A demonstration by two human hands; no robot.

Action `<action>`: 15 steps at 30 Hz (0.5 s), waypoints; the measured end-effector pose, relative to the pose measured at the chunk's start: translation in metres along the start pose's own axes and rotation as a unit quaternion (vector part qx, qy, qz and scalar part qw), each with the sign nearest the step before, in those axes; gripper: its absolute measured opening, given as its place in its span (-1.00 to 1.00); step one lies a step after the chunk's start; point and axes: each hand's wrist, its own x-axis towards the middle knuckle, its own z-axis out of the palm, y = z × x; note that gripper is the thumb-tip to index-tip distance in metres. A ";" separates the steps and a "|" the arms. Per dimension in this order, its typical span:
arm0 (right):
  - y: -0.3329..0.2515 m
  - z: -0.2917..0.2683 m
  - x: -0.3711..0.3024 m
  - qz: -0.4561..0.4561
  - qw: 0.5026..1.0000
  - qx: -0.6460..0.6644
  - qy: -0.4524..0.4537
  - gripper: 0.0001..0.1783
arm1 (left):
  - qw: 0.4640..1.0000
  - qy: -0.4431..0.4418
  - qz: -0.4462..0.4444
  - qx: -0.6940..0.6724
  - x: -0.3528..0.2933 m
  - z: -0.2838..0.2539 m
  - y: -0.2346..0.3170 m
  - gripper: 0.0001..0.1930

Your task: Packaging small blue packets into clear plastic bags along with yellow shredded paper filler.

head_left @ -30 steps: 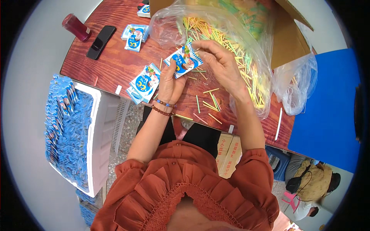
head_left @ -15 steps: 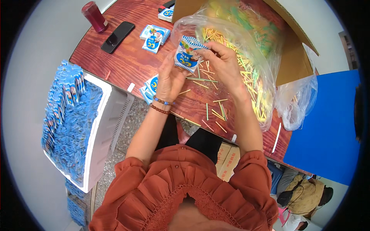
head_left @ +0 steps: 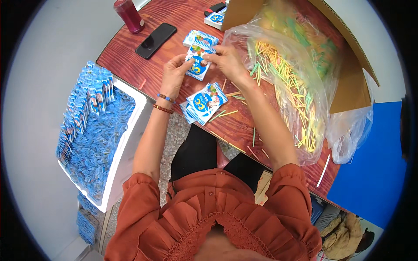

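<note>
A small blue-and-white packet (head_left: 198,66) with a printed picture lies or is held at the near side of a few similar packets (head_left: 196,35). On its left edge, my left hand (head_left: 174,73) closes thumb and fingers; a beaded bracelet circles that wrist. My right hand (head_left: 229,62) pinches the same packet at its upper right. Whether the packet is lifted off the table I cannot tell. Nearer to me, more overlapping packets (head_left: 204,103) lie by the table edge, with a few thin coloured sticks (head_left: 228,113) beside them.
A clear plastic bag (head_left: 300,104) full of yellow and green sticks spills from a cardboard box (head_left: 350,93) at the right. Left of the wooden table (head_left: 130,69) stands a white foam bin (head_left: 130,117) of blue packets. A phone (head_left: 156,40) and a red tumbler (head_left: 129,16) stand far left.
The packet I was holding up near the sticks now appears to lie on the near packets. Both hands have moved to the far group and grip another packet. The whole view has shifted.
</note>
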 end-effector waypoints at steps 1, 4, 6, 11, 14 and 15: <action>0.000 0.008 0.004 0.013 0.999 0.041 0.018 -0.67 | 1.000 0.002 0.001 0.002 0.006 -0.008 -0.003 -0.79; 0.006 0.008 0.026 0.016 0.997 -0.058 0.050 -0.77 | 0.980 0.064 0.062 0.179 0.023 -0.020 -0.014 -0.71; 0.006 0.010 0.032 0.015 0.987 -0.141 0.074 -0.81 | 0.965 0.071 0.074 0.240 0.023 -0.019 -0.018 -0.68; 0.026 0.013 0.023 -0.054 0.965 -0.210 0.149 -0.80 | 0.921 0.056 0.128 0.365 0.025 -0.016 -0.028 -0.63; 0.016 0.007 -0.013 -0.107 0.947 -0.274 0.128 -0.75 | 0.939 0.103 0.138 0.297 0.014 -0.020 -0.018 -0.68; 0.002 0.004 -0.026 -0.078 0.956 -0.276 0.057 -0.71 | 0.939 0.104 0.136 0.300 0.007 -0.027 -0.015 -0.68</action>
